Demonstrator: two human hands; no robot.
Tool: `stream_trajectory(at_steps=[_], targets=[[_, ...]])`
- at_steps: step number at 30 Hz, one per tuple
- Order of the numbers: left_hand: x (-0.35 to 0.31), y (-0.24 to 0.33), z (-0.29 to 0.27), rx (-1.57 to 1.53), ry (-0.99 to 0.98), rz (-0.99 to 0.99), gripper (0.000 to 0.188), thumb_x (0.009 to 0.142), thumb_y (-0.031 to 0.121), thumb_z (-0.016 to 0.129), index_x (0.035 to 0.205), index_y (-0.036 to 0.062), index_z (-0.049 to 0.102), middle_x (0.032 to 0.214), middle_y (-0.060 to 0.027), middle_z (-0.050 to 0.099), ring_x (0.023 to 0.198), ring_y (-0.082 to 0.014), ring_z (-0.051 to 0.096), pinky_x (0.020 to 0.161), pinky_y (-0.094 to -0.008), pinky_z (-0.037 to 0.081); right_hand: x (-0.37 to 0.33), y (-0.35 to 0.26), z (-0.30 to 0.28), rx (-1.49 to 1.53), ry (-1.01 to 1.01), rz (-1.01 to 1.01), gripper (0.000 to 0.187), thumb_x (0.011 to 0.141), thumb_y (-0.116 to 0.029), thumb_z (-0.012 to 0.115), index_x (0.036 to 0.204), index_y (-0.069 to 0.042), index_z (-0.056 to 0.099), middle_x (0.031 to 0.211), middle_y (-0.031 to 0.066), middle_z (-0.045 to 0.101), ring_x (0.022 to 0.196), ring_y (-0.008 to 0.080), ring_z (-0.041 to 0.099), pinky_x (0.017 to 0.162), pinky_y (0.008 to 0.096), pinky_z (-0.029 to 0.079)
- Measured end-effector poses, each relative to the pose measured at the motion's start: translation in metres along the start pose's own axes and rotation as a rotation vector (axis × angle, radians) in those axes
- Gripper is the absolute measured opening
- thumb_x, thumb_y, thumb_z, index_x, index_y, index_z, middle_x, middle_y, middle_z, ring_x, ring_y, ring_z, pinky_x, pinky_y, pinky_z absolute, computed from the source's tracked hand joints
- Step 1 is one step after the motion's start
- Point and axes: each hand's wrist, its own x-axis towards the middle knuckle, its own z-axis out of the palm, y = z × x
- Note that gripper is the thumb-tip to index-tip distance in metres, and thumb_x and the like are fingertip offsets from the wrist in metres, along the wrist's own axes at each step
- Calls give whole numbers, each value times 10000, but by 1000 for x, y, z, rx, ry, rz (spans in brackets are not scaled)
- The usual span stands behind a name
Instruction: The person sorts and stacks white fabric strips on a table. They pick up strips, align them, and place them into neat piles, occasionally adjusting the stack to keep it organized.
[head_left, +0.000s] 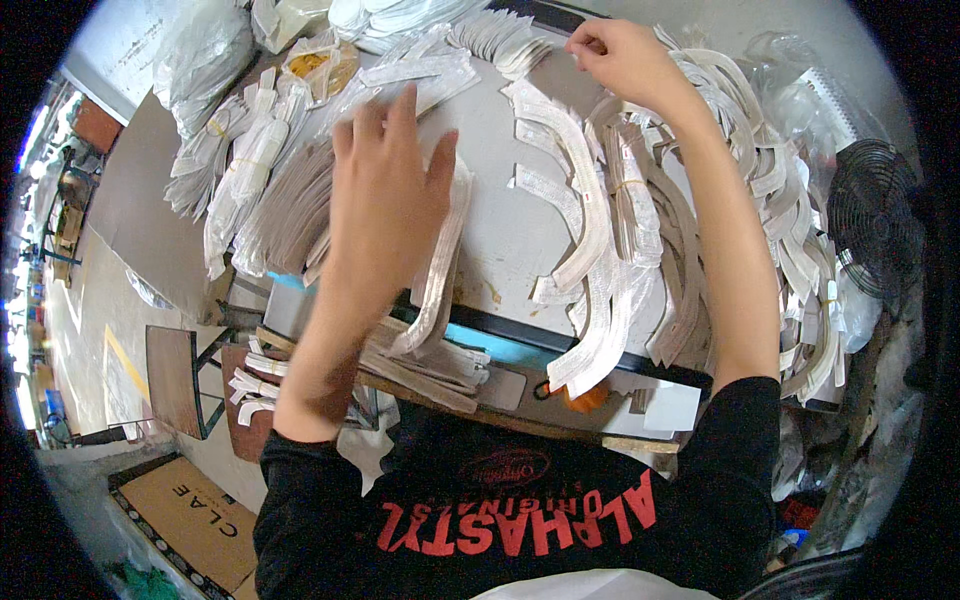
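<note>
My left hand (388,190) is over the left-centre of the grey tabletop (495,225), its fingers apart and slightly blurred. Beside its thumb, a long curved pale strip (447,255) bends over the near table edge. Just left of the hand a fanned stack of grey-white strips (290,205) lies on the table. My right hand (625,62) reaches to the far right with its fingers curled together. Whatever they may hold cannot be made out. Near it, a fan of short white pieces (505,42) lies at the back, and curved white strips (570,150) run toward me.
Tied bundles of strips (628,185) and a heap of curved strips (780,200) fill the right side. Clear plastic bags (205,60) stand at the far left. A black fan guard (875,215) is at the right. More strips (425,370) lie on a lower shelf.
</note>
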Motion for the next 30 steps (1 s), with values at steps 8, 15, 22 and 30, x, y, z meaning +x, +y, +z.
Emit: stream_trajectory(at_steps=[8, 15, 22, 30], targets=[[155, -39, 101, 162, -156, 117, 549, 1078, 438, 536, 1384, -5, 644, 1244, -314, 718, 1173, -529, 669, 1071, -580, 511, 27, 50, 65, 59, -122, -149, 281, 935, -103, 639, 1152, -102, 817, 1092, 190, 784, 1038, 381, 728, 961, 451, 572], [210, -42, 154, 278, -358, 104, 596, 1077, 479, 469, 1231, -30, 737, 1241, -304, 740, 1254, -501, 658, 1088, -617, 491, 18, 42, 82, 57, -30, -141, 429, 877, -108, 624, 1275, -146, 778, 1198, 253, 695, 1151, 449, 684, 1015, 505, 559], [242, -22, 153, 257, -608, 29, 500, 919, 335, 580, 1178, -42, 780, 1231, -335, 726, 1162, -479, 724, 1052, -520, 541, 24, 47, 94, 192, 45, -158, 468, 885, -131, 622, 1329, -185, 757, 1265, 241, 688, 1160, 448, 682, 1017, 539, 566], [247, -27, 157, -18, -649, 69, 702, 829, 368, 656, 1374, -76, 665, 1250, -337, 734, 1163, -455, 730, 1013, -465, 560, 33, 58, 110, 140, 105, -215, 451, 862, -92, 619, 1284, -147, 765, 1244, 174, 740, 1109, 462, 696, 1000, 516, 578]])
